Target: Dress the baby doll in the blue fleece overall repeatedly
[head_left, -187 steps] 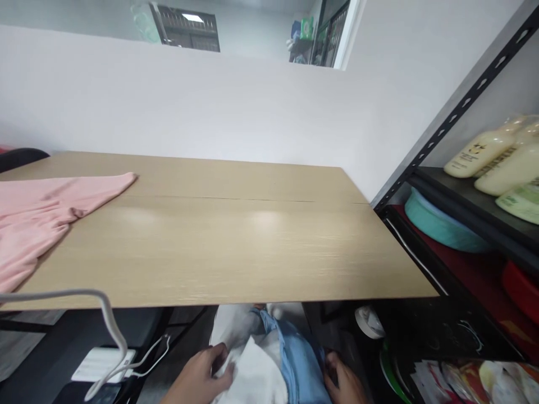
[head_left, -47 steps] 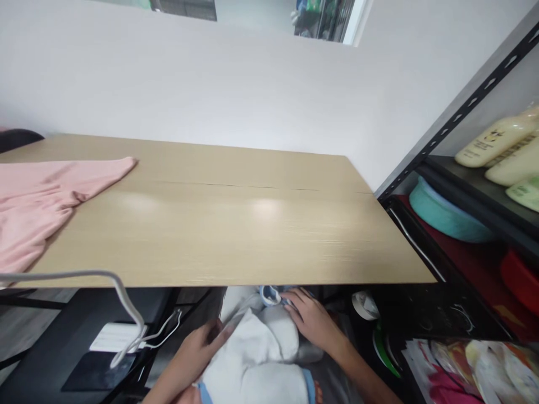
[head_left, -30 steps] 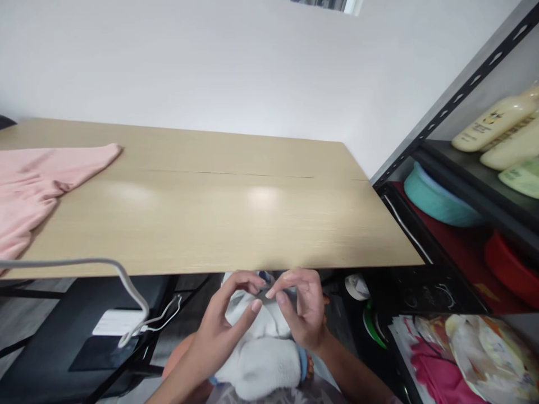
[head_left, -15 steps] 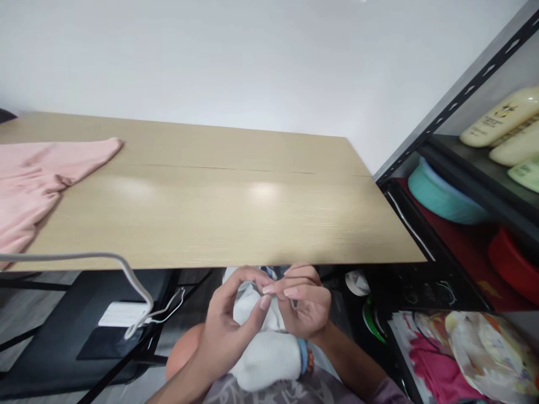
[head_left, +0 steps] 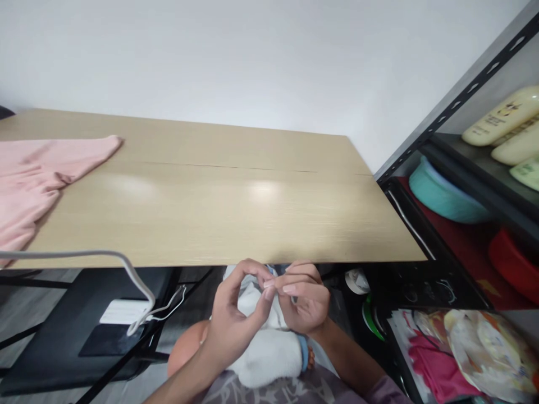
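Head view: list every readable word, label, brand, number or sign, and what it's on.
No text reads clearly.
Front cream bottle: dark print below a small logo, too blurred to read.
Pale green bottle: green print, too blurred.
Purple-grey garment: pale lettering, partly covered and cut off; no sure word.

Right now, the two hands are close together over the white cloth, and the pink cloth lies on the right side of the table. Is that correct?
Not quite: the pink cloth lies on the left side of the table, as the head view shows. The left hand and right hand are indeed close together over the white cloth.
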Tool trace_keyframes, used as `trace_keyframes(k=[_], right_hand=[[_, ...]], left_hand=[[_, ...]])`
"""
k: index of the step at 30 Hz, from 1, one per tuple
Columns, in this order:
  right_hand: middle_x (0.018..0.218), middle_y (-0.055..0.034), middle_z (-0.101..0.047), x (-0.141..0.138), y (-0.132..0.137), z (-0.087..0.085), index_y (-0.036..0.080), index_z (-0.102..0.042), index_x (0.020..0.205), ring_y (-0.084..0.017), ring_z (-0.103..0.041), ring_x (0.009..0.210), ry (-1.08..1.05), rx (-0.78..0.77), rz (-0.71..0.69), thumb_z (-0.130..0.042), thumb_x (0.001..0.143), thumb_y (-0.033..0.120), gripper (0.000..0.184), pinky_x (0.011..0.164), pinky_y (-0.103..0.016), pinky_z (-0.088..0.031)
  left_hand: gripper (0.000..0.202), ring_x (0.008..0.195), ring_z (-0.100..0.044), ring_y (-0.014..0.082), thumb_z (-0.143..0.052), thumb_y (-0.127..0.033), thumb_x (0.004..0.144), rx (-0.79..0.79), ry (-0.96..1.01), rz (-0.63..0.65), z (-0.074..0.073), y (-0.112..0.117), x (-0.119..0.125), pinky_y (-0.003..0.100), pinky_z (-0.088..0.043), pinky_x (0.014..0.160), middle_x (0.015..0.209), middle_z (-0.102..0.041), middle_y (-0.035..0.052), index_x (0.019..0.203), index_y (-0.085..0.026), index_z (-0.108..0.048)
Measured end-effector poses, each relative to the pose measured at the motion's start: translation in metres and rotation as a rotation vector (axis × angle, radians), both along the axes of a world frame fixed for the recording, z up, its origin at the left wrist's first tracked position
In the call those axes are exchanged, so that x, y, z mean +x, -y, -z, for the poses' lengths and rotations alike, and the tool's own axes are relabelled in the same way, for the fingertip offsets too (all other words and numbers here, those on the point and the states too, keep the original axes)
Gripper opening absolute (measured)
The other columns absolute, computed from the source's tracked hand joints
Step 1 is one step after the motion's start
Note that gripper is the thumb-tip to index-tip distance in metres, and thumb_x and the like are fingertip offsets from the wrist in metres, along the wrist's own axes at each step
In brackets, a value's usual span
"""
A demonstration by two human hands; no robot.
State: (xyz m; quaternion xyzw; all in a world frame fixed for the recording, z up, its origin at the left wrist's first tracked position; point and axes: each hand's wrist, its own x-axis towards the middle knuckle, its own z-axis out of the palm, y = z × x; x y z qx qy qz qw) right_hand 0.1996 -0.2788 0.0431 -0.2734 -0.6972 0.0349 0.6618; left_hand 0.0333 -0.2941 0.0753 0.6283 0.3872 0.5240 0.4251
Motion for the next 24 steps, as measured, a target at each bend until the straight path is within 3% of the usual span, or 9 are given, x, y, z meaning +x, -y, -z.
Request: trace_keyframes(k=[11,24], right_hand=[[0.089,-0.0019,-0.086,-0.0009,0.0,0.0017,0.026,-0.059,0.127,-0.02,-0.077,0.079,-0.032,-0.046,-0.004,-0.066,0.102,0.004,0.033,0.077,-0.039,-0.067],[0.092,-0.0014,-0.087,0.0012,0.0003,0.004,0.028,-0.059,0.128,-0.02,-0.076,0.077,0.003,-0.041,0.014,-0.067,0.098,0.0,0.041,0.077,-0.039,-0.068]], left_hand=[[0.002,0.09,-0.069,0.0141,-0.07,-0.024,0.108,0.004,-0.001,-0.01,-0.0002,0.0001,0.0023,0.022,-0.057,0.083,0.095,-0.071,0.0003,0.107,-0.025,-0.069],[0.002,0.09,-0.068,0.0143,-0.07,-0.026,0.109,-0.019,0.006,0.011,0.0025,-0.0009,0.0022,0.023,-0.055,0.083,0.096,-0.07,-0.0002,0.107,-0.026,-0.069]])
